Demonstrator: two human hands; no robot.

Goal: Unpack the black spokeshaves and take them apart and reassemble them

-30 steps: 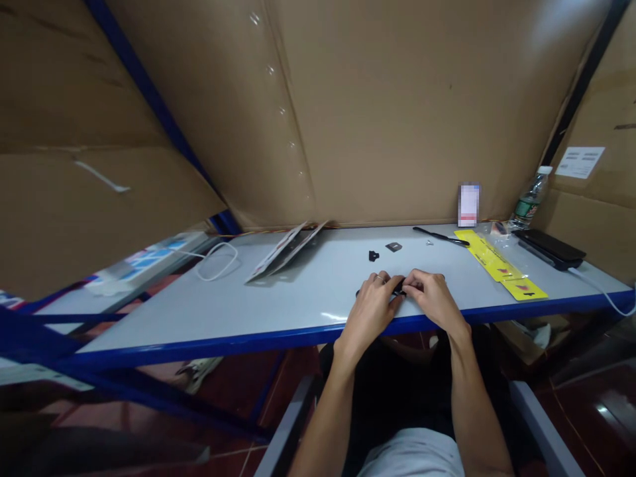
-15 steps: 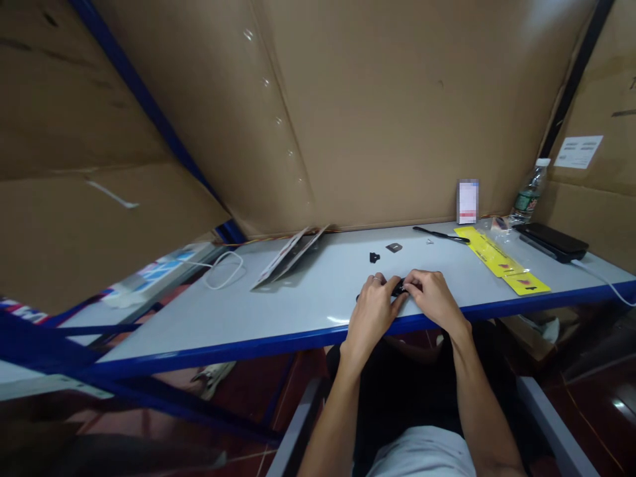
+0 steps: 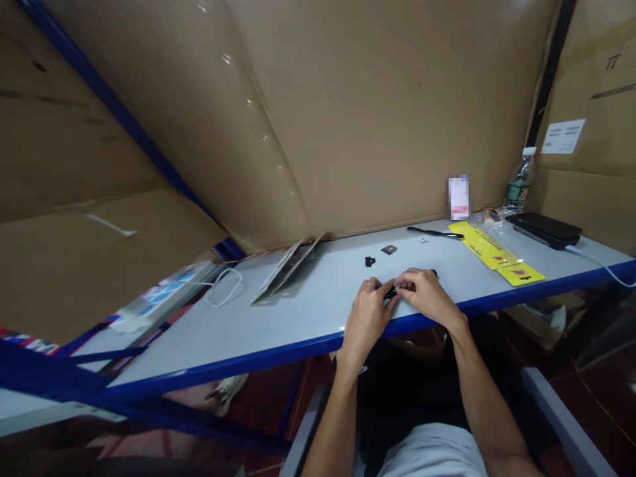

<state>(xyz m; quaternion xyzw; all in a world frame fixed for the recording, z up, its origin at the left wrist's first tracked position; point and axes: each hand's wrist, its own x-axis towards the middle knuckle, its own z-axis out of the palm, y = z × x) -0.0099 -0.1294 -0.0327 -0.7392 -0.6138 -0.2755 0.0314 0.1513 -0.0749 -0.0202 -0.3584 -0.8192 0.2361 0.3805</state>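
Near the table's front edge, my left hand [image 3: 366,317] is closed around a slim black handle-like piece [image 3: 390,293]. Fingers cover most of it, so its exact kind does not show. My right hand [image 3: 426,298] pinches at the same piece from the other side, its fingertips meeting those of the left. Whether they grip something small and shiny there is too small to tell. A dark rounded end shows just behind the right hand. Beyond the hands lie a small black plastic part [image 3: 370,262], a flat grey metal blade [image 3: 389,250] and a tiny silvery piece [image 3: 424,240].
A thin black stick-like tool [image 3: 434,232] lies toward the back. Yellow packaging card [image 3: 489,250], a water bottle [image 3: 519,182], a propped phone [image 3: 458,197] and a black device [image 3: 545,229] stand right. Leaning cards [image 3: 285,270] and a white cable [image 3: 223,298] are left.
The black piece has been shifted or turned: its end showed left of my left hand before, and now a dark end shows behind my right hand. The view has tilted slightly.
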